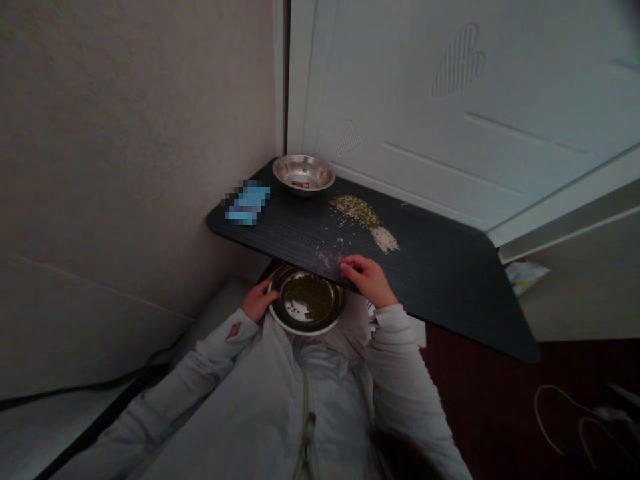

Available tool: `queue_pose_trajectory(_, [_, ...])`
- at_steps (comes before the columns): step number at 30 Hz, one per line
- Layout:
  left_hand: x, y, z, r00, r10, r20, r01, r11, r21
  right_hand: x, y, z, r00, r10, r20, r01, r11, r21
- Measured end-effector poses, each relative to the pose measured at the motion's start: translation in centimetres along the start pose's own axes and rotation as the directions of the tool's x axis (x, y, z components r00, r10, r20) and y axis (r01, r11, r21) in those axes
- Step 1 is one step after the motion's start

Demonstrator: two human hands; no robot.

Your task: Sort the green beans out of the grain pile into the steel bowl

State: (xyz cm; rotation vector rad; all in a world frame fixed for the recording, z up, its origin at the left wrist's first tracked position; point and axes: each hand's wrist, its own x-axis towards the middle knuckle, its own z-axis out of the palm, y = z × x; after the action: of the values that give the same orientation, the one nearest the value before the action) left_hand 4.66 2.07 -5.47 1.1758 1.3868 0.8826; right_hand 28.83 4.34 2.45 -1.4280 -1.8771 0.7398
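On my lap, partly under the table edge, rests a metal bowl (286, 323) with small green beans (311, 295) in it, likely mung beans. My left hand (257, 300) grips its left rim, thumb over the edge. At the table's near edge my right hand (367, 277) is curled with thumb and fingers together, close to scattered pale grains (327, 258). Whatever its fingertips hold is too small to make out. Farther back on the table lie a pile of mixed green and pale grains (356, 210) and a small heap of white grains (385, 239).
A second metal bowl (303, 175) with a label inside stands at the back left of the dark table (440, 280). A blue blurred object (249, 204) lies left of it. A wall rises at left, a white door (400, 80) behind. White cables (560, 413) lie at lower right.
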Motion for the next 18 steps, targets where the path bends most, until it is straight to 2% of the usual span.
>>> queue_pose_trajectory(6, [0.10, -0.34, -0.02, 1.000, 0.006, 0.004, -0.005, 1.000, -0.027, -0.14, -0.54, -0.32, 0.998, -0.033, 0.053, 0.033, 0.999, -0.008])
queue_pose_trajectory(11, [0.23, -0.52, -0.11, 1.000, 0.019, -0.004, -0.019, 1.000, -0.002, -0.13, -0.47, -0.33, 0.999, 0.001, 0.045, -0.004, 0.997, 0.076])
queue_pose_trajectory(14, [0.25, -0.50, -0.15, 1.000, 0.010, -0.003, -0.010, 1.000, 0.020, -0.13, -0.22, -0.31, 0.994, 0.072, -0.079, -0.056, 0.981, 0.185])
queue_pose_trajectory(18, [0.21, -0.44, -0.17, 1.000, 0.002, 0.003, -0.002, 0.999, 0.038, -0.12, 0.08, -0.40, 0.929, 0.175, -0.327, -0.082, 0.957, 0.279])
